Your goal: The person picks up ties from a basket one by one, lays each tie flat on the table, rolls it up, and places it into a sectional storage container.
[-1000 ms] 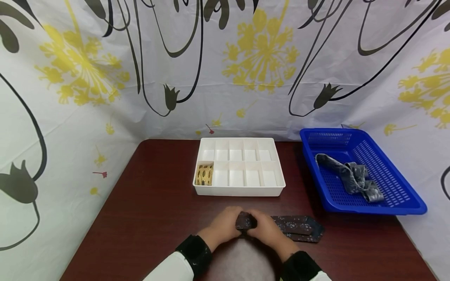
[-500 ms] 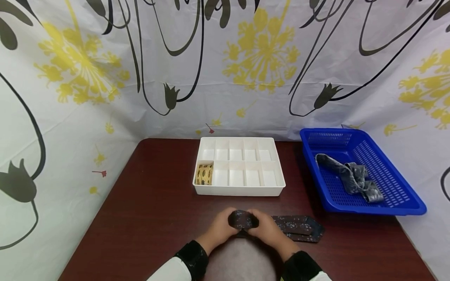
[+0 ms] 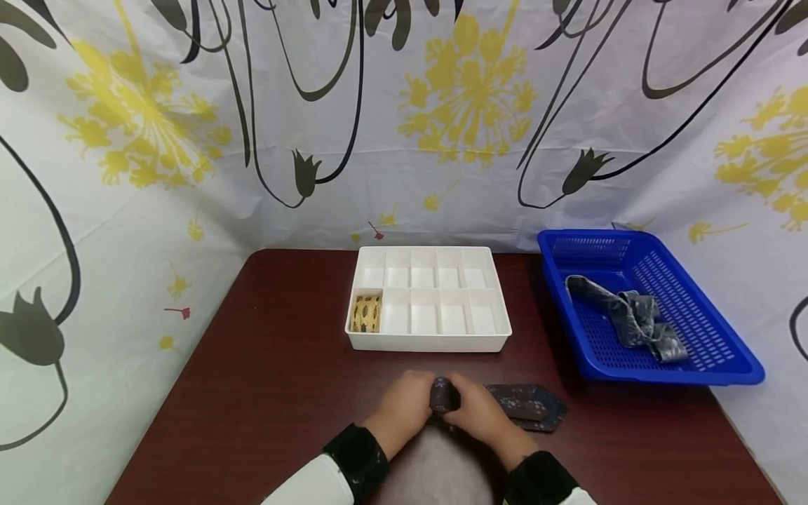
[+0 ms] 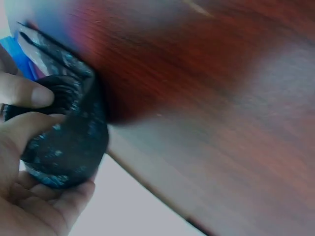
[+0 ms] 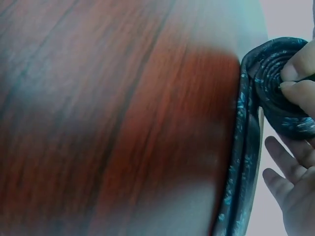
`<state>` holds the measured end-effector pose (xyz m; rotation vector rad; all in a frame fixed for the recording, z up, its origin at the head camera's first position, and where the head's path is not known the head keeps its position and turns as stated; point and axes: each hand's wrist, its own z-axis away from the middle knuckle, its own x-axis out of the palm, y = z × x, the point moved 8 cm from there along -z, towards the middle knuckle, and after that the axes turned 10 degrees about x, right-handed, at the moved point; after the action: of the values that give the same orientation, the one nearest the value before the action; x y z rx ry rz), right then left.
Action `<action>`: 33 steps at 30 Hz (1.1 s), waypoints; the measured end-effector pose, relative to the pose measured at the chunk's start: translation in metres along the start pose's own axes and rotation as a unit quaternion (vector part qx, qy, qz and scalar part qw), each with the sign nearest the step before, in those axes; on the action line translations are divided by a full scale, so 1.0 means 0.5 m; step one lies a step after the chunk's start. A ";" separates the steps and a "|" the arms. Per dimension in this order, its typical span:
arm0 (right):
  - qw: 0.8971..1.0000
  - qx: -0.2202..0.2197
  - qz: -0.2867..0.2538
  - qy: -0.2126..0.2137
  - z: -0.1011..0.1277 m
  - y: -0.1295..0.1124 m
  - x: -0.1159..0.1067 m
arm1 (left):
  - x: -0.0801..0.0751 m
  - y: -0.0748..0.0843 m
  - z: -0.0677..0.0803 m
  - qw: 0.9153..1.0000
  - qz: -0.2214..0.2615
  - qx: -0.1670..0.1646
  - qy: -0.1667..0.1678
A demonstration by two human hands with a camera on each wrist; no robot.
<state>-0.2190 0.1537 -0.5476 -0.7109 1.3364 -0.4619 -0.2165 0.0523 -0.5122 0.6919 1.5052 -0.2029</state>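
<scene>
Both hands (image 3: 442, 410) grip rolled dark tie (image 3: 444, 397) (roll mostly hidden); tail (image 3: 527, 405) flat.

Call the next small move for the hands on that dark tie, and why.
Probably keep rolling toward the wide end. Both the left hand and right hand grip the rolled part of the dark tie, but its wide end lies flat and unrolled on the table. The white divided box has open compartments beside a rolled yellow tie.

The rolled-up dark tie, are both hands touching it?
Touching. In the head view the left hand and right hand wrap the dark tie; both wrist views show fingers pressing its coil.
</scene>
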 end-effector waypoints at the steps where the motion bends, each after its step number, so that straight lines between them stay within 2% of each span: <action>1: 1.000 0.002 0.011 0.005 0.001 -0.002 -0.001 | 0.000 0.005 -0.001 1.000 -0.016 -0.007 -0.007; 6: 0.999 0.027 0.044 0.015 0.005 -0.004 -0.003 | 0.001 0.025 -0.003 0.996 -0.079 -0.023 -0.024; 8: 0.999 0.034 0.040 0.015 0.006 -0.002 -0.002 | 0.005 0.027 -0.003 0.996 -0.085 -0.025 -0.026; 10: 0.999 0.032 0.032 0.017 0.006 0.000 0.000 | 0.009 0.022 -0.003 0.997 -0.069 -0.022 -0.024; 13: 0.999 0.027 0.008 0.016 0.006 0.005 0.003 | 0.021 0.004 -0.001 1.000 0.003 -0.012 -0.010; 16: 0.999 0.025 -0.019 0.013 0.006 0.011 0.005 | 0.035 -0.024 0.006 0.995 0.101 0.001 0.015; 19: 0.999 0.026 -0.035 0.010 0.007 0.015 0.004 | 0.047 -0.049 0.011 0.979 0.198 0.017 0.043; 22: 0.999 0.021 -0.040 0.012 0.007 0.015 0.004 | 0.058 -0.061 0.016 0.960 0.272 0.034 0.062; 24: 0.999 0.021 -0.038 0.013 0.007 0.015 0.003 | 0.062 -0.065 0.018 0.951 0.299 0.042 0.069; 26: 0.999 0.019 -0.039 0.014 0.007 0.016 0.004 | 0.063 -0.065 0.020 0.947 0.311 0.046 0.074; 29: 0.999 0.023 -0.037 0.013 0.008 0.019 0.004 | 0.059 -0.062 0.018 0.953 0.291 0.047 0.074; 33: 0.999 0.026 -0.041 0.011 0.009 0.021 0.004 | 0.050 -0.049 0.012 0.970 0.228 0.054 0.061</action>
<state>-0.2152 0.1607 -0.5560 -0.7203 1.3139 -0.5692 -0.2225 0.0369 -0.5437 1.1335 1.4155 0.1103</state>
